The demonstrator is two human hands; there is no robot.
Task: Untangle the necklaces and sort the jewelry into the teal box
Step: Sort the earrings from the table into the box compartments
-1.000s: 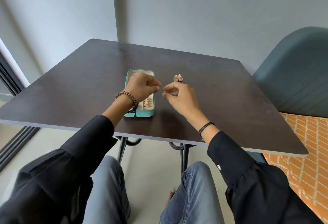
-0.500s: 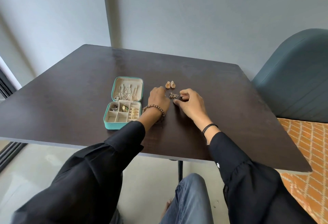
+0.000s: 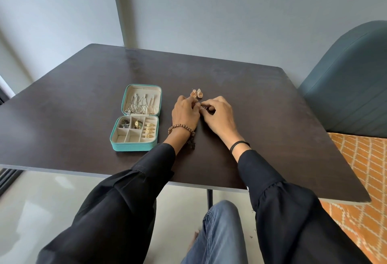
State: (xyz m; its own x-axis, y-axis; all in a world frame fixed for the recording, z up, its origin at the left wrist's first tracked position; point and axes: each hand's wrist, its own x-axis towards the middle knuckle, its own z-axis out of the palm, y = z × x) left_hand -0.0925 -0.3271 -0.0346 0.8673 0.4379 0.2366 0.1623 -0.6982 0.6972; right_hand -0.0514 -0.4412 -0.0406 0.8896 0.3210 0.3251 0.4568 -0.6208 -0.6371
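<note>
- left hand (image 3: 185, 115) and right hand (image 3: 219, 117) are low over the table (image 3: 261, 117), fingertips meeting mid-table
- both grips closed: curled fingers of each hand pinch one small metal piece (image 3: 203, 107) between them; it's mostly hidden, can't tell what kind
- pair of gold-orange earrings (image 3: 196, 93) lies on the table just beyond the fingertips, not touched
- teal box (image 3: 134, 147) sits open near the left hand, on its left side and not touching, lid swung to the far side
- lid holds silver chains (image 3: 139, 104); can't tell if they're tangled
- tray: gold rings (image 3: 149, 130) in the right column, gold item (image 3: 137, 124) in the far middle cell, dark item (image 3: 124, 125) in the far left cell
- beaded bracelet (image 3: 181, 127) on the left wrist, black band (image 3: 238, 144) on the right
- teal chair (image 3: 345, 85) at the table's right, orange rug (image 3: 366, 169) below it
</note>
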